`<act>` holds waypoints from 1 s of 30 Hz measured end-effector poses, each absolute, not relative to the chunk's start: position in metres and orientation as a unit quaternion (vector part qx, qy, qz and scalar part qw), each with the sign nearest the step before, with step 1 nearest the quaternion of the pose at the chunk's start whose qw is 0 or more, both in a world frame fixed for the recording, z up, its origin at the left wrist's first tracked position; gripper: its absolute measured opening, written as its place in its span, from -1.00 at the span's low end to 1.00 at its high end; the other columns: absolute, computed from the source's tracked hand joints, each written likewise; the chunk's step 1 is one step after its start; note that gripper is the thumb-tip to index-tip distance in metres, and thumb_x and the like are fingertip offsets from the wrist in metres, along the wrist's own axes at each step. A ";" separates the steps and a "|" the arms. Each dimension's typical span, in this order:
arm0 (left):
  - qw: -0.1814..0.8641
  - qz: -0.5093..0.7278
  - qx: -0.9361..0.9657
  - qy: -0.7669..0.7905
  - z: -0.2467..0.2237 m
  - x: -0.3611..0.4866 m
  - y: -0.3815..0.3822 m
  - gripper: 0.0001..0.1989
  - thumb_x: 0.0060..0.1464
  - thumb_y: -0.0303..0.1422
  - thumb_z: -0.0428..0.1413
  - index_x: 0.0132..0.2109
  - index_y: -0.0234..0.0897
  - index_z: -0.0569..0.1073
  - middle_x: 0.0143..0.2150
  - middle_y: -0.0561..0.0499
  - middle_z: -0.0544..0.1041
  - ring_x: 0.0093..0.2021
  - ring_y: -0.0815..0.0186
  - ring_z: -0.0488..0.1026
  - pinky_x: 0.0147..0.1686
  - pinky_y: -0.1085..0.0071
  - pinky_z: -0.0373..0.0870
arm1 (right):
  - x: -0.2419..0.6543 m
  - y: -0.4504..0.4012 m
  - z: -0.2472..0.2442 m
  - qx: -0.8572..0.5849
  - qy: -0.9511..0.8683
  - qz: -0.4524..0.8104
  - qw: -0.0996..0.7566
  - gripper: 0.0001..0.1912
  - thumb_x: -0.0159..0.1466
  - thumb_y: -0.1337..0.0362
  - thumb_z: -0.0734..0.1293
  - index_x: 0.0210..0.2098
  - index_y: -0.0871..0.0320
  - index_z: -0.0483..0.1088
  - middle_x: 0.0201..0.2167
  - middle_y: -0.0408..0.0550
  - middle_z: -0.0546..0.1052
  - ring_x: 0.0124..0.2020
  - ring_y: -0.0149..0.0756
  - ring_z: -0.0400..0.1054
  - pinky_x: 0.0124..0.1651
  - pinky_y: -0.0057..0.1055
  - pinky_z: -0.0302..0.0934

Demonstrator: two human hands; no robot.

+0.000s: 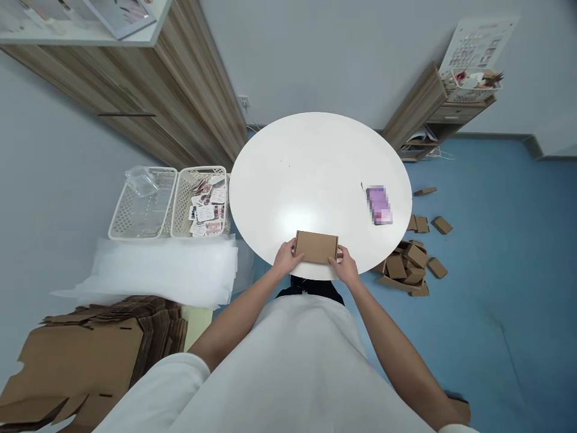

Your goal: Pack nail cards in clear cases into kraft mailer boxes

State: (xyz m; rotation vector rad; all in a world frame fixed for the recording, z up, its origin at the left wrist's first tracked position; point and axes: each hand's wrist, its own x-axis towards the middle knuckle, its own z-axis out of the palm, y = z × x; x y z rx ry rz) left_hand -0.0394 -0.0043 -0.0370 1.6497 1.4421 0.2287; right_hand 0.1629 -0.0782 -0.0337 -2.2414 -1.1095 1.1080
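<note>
A small brown cardboard box (316, 247), its lid closed, is at the near edge of the white oval table (311, 162). My left hand (286, 257) grips its left end, thumb at the near corner and fingers along the side. At the right end my right hand (344, 264) holds it the same way, with fingers bent round the side. Whether the box rests fully on the table or is slightly raised, I cannot tell. Further right on the table lies a purple item (379, 205), blurred by pixelation.
On the left stand a white basket of printed cards (207, 207), a basket with clear plastic (143, 204), white foam sheets (166, 270) and stacked flat cardboard (81, 355). Several small boxes (408, 264) fill a carton and lie on the blue floor at right. Wooden cabinets (198, 78) stand behind.
</note>
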 end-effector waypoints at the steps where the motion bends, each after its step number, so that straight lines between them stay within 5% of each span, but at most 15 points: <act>1: 0.449 0.098 0.669 0.585 -0.036 -0.040 -0.005 -0.37 -0.07 -0.20 0.08 0.15 -0.24 0.14 -0.10 -0.12 0.32 -0.24 0.28 0.34 -0.25 0.37 0.30 | 0.164 -0.080 -0.032 -0.803 -0.400 0.395 0.197 -0.39 0.05 0.13 0.24 0.10 0.05 0.09 -0.19 -0.07 0.44 -0.42 -0.31 0.32 -0.27 -0.33 0.16; 7: 0.458 0.136 0.643 0.598 -0.037 -0.035 -0.008 -0.46 -0.05 -0.23 0.05 0.10 -0.28 0.21 -0.12 -0.13 0.33 -0.25 0.28 0.34 -0.23 0.36 0.29 | 0.167 -0.080 -0.030 -0.792 -0.389 0.411 0.230 -0.40 0.05 0.14 0.24 0.09 0.03 0.12 -0.15 -0.05 0.42 -0.28 -0.26 0.34 -0.22 -0.31 0.17; 18: 0.475 0.158 0.607 0.618 -0.021 0.000 -0.019 -0.52 -0.01 -0.26 0.02 0.09 -0.23 0.24 -0.11 -0.12 0.33 -0.23 0.29 0.35 -0.23 0.36 0.32 | 0.202 -0.098 -0.035 -0.733 -0.360 0.493 0.299 -0.34 0.02 0.13 0.28 0.11 0.02 0.09 -0.19 -0.08 0.39 -0.48 -0.43 0.32 -0.29 -0.35 0.22; 30: 0.511 0.052 0.759 0.401 -0.003 0.246 -0.043 -0.44 -0.02 -0.10 0.02 0.11 -0.23 0.22 -0.15 -0.11 0.35 -0.23 0.26 0.37 -0.25 0.32 0.36 | 0.402 -0.207 -0.028 -0.838 -0.240 0.300 0.389 -0.41 0.09 0.01 0.18 0.08 0.11 0.17 -0.31 -0.06 0.37 -0.55 -0.41 0.21 -0.37 -0.33 0.20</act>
